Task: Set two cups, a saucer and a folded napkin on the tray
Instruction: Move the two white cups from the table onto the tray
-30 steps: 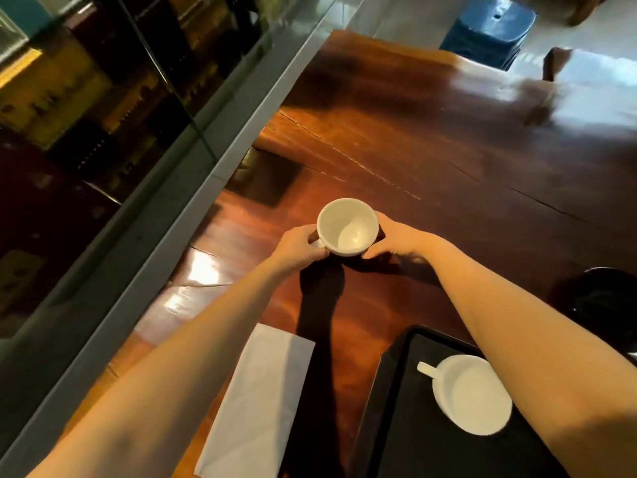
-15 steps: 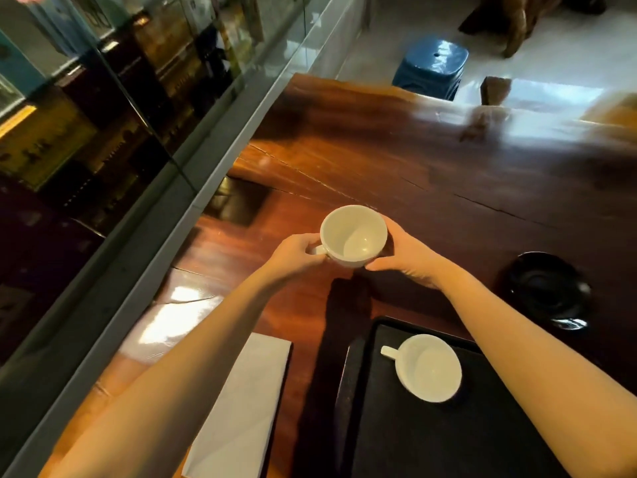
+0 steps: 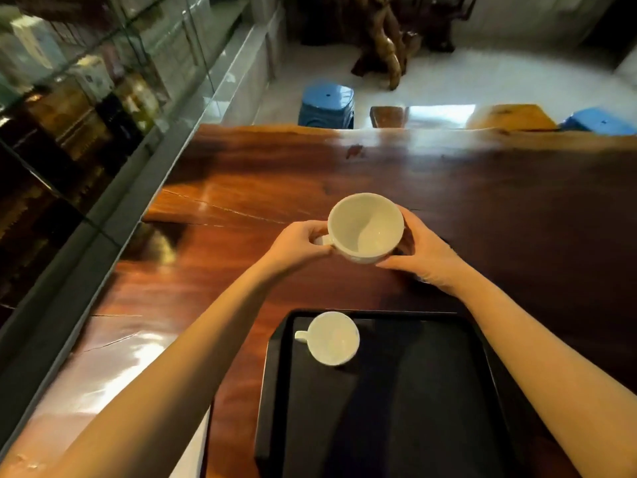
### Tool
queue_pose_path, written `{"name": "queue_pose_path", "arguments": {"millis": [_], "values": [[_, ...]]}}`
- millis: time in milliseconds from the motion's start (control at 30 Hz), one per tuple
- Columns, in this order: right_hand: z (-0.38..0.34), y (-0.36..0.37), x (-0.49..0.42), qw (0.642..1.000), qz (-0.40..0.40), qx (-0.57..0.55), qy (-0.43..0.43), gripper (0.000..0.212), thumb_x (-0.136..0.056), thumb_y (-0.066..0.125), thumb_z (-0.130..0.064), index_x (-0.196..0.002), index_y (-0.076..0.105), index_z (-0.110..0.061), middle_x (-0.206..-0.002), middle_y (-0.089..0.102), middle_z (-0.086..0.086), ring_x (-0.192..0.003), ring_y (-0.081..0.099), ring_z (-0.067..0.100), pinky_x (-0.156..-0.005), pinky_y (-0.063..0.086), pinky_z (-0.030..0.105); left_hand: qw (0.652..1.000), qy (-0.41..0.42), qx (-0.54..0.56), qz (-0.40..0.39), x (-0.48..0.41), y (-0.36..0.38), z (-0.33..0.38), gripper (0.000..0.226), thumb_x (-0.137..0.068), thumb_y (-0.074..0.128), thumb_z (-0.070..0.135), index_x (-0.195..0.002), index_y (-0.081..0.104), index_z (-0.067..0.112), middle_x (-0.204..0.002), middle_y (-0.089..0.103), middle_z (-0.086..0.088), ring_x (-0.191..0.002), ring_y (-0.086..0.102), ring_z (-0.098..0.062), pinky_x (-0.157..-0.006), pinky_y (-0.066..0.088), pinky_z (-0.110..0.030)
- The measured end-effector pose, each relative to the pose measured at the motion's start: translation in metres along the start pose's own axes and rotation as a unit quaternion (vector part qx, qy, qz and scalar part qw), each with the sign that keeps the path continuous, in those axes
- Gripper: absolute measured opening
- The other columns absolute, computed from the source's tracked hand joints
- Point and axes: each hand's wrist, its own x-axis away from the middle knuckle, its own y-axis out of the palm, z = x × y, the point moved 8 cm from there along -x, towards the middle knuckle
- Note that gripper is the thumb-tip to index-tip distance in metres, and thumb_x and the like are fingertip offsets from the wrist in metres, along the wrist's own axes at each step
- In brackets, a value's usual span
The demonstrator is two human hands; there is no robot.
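While both hands are gripping it, a round white ceramic cup (image 3: 366, 228) is hovering above the glossy reddish-brown wooden desk (image 3: 241, 270), beyond the flat black rectangular tray (image 3: 431, 408). The left hand (image 3: 299, 243) is pinching its handle; the right hand (image 3: 422, 251) is cupping its side. A second white cup (image 3: 332, 338) is sitting on the tray's far left corner.

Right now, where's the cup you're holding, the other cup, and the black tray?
Held cup (image 3: 365, 225): head view, on its inside wall.
Cup on the tray (image 3: 332, 338): head view, on its inside.
Black tray (image 3: 431, 391): head view, on its bare floor.
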Motion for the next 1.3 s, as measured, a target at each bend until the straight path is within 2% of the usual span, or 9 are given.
{"name": "queue_pose_path", "arguments": {"millis": [100,167,233,433,600,733,833,1033,1300], "values": [[0.012,-0.028,0.028,0.999,0.033,-0.008,0.012,0.09,-0.069,0.081,-0.007,-0.138,0.03,-0.035,-0.139,0.042,-0.007,-0.13,0.041,0.014,-0.112,0.034,0.043,1.0,0.002,0.016,-0.007,-0.001,0.03,0.023,0.038,-0.083,0.07,0.018,-0.121,0.065,0.017,-0.105,0.068,0.001,-0.095,0.057,-0.011,-0.081,0.046,-0.026],[0.023,-0.042,0.045,0.998,0.053,-0.006,0.019,0.087,-0.069,0.081,-0.008,-0.135,0.032,-0.038,-0.139,0.043,-0.007,-0.131,0.04,0.014,-0.112,0.034,0.042,0.999,-0.014,0.039,0.0,-0.001,0.051,0.029,0.039,-0.083,0.07,0.02,-0.121,0.064,0.017,-0.107,0.065,0.003,-0.098,0.056,-0.011,-0.081,0.044,-0.025],[0.039,-0.053,0.062,0.997,0.072,-0.01,0.04,0.087,-0.07,0.079,-0.007,-0.138,0.031,-0.033,-0.139,0.043,-0.005,-0.128,0.042,0.013,-0.108,0.037,0.037,0.997,-0.041,0.068,0.01,0.001,0.073,0.029,0.038,-0.083,0.07,0.02,-0.121,0.064,0.016,-0.108,0.063,0.004,-0.098,0.057,-0.012,-0.079,0.046,-0.022],[0.105,-0.051,0.106,0.991,0.095,-0.025,0.089,0.088,-0.071,0.079,-0.005,-0.141,0.03,-0.026,-0.132,0.044,-0.008,-0.117,0.046,0.004,-0.098,0.041,0.021,0.987,-0.111,0.11,0.028,0.023,0.145,-0.007,0.032,-0.084,0.066,0.007,-0.114,0.069,0.017,-0.109,0.07,-0.001,-0.101,0.062,-0.018,-0.089,0.049,-0.034],[0.168,-0.03,0.131,0.986,0.092,-0.054,0.126,0.088,-0.067,0.082,-0.009,-0.134,0.032,-0.038,-0.137,0.044,-0.007,-0.129,0.042,0.012,-0.111,0.036,0.04,0.98,-0.17,0.1,0.033,0.04,0.193,-0.045,0.033,-0.082,0.063,0.004,-0.112,0.069,0.016,-0.104,0.069,0.003,-0.102,0.061,-0.016,-0.09,0.045,-0.029],[0.203,-0.021,0.141,0.98,0.093,-0.08,0.156,0.089,-0.068,0.081,-0.006,-0.132,0.029,-0.039,-0.131,0.043,-0.014,-0.128,0.04,0.009,-0.113,0.033,0.04,0.978,-0.183,0.096,0.01,0.044,0.22,-0.06,0.034,-0.085,0.061,0.004,-0.117,0.066,0.013,-0.116,0.069,-0.003,-0.102,0.059,-0.012,-0.091,0.043,-0.026],[0.219,-0.016,0.143,0.978,0.09,-0.088,0.169,0.094,-0.067,0.082,-0.009,-0.138,0.026,-0.035,-0.138,0.039,-0.01,-0.132,0.036,0.013,-0.114,0.031,0.043,0.979,-0.186,0.086,0.011,0.042,0.231,-0.069,0.034,-0.084,0.062,0.005,-0.117,0.067,0.012,-0.118,0.069,-0.005,-0.107,0.06,-0.014,-0.093,0.043,-0.026],[0.231,-0.013,0.143,0.977,0.09,-0.08,0.178,0.097,-0.071,0.078,-0.005,-0.144,0.018,-0.027,-0.139,0.03,-0.01,-0.126,0.027,0.004,-0.106,0.026,0.027,0.979,-0.189,0.079,0.018,0.042,0.242,-0.081,0.034,-0.085,0.061,0.006,-0.118,0.066,0.012,-0.117,0.068,-0.005,-0.108,0.06,-0.016,-0.087,0.043,-0.024],[0.231,-0.016,0.146,0.981,0.085,-0.057,0.165,0.097,-0.073,0.077,-0.004,-0.145,0.016,-0.025,-0.148,0.026,-0.004,-0.129,0.023,0.004,-0.106,0.022,0.027,0.976,-0.189,0.107,0.014,0.048,0.249,-0.082,0.033,-0.088,0.061,0.01,-0.121,0.063,0.015,-0.118,0.066,-0.002,-0.108,0.057,-0.012,-0.089,0.043,-0.025]]}}
